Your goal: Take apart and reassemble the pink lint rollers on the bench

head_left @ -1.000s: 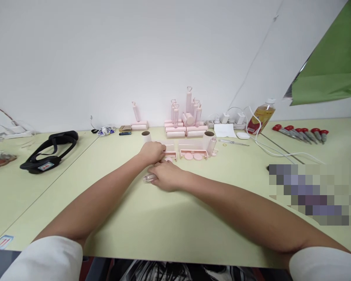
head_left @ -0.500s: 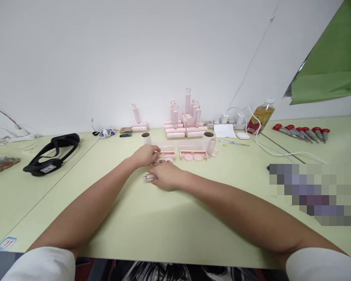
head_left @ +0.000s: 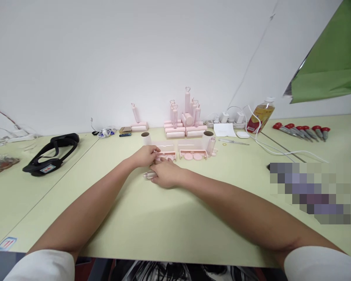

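My left hand (head_left: 146, 155) is closed with its fingertips at the left end of a pink half-round roller casing (head_left: 172, 153). My right hand (head_left: 166, 173) lies just in front, fingers curled, the fingertips close to the casing's front edge. A clear pinkish handle (head_left: 148, 175) pokes out to the left from under that hand, near the thumb. The fingers hide most of the handle and the casing's near side. To the right, a second pink casing (head_left: 193, 153) has two round pink end discs (head_left: 193, 157) in front of it.
White paper rolls (head_left: 146, 138) stand behind the casings, and another clear handle (head_left: 211, 146) leans at right. Pink rollers (head_left: 175, 134) with heart-topped handles are stacked by the wall. Also on the table are a black headset strap (head_left: 51, 154), tweezers (head_left: 234, 141), a drink bottle (head_left: 261, 115) and red-handled screwdrivers (head_left: 302, 132).
Both hands stay almost where they were. The right hand's fingers have shifted slightly at the casing, and the view has tilted a little.
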Demonstrator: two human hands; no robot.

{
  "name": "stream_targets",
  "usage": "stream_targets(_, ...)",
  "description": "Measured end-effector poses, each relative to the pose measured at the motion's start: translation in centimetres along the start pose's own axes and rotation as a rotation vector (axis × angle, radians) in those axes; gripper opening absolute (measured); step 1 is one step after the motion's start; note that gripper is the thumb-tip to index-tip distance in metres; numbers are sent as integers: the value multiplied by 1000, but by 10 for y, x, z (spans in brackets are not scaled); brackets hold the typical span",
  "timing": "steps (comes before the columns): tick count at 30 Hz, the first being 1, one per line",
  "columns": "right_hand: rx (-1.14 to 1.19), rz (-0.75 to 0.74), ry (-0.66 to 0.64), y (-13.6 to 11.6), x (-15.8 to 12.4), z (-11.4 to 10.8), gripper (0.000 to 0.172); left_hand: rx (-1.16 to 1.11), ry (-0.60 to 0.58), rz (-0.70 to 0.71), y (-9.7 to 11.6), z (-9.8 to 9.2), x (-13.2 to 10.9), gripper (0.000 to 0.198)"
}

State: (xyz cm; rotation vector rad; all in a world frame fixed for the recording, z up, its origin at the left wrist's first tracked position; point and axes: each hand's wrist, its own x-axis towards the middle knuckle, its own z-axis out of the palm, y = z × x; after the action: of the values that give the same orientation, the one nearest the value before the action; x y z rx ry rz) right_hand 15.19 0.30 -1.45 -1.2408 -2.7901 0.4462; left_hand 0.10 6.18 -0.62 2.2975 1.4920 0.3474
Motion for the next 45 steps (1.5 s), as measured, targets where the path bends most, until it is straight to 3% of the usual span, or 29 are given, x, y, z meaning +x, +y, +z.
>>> stream_targets(8,-73,-77,155,-4,-8,5,28,-33,88,11,8,-4,-5,37)
stream_targets(13,-34,-2,186,-5,-33,0,22,-99,178,138,36,-11,-36,36)
stream_targets(17,299,98,104,4,-61,-10,20,60,13,267,61,-6,-70,35)
stream_targets(20,547,90,42,17,-82,-13,18,104,-111,303,65,0,-84,31)
stream_targets(22,634,123,14,29,-94,-13,26,54,-159,301,59,0,-86,27)
stream_targets(25,742,202,-44,46,-107,-12,24,15,-145,252,47,-2,-83,26)
stream_targets(27,793,252,-67,52,-110,-11,32,47,-134,227,43,-1,-81,27)
stream_targets(32,992,291,-40,44,-104,-6,36,285,-60,376,65,19,-84,32)
stream_targets(36,1213,299,-57,37,-103,-2,37,224,-23,454,83,39,-85,28)
stream_targets(40,1123,270,-132,38,-108,-1,42,143,-31,466,79,47,-85,25)
stream_targets(45,1081,203,-160,42,-109,-1,41,242,-35,435,73,47,-88,21)
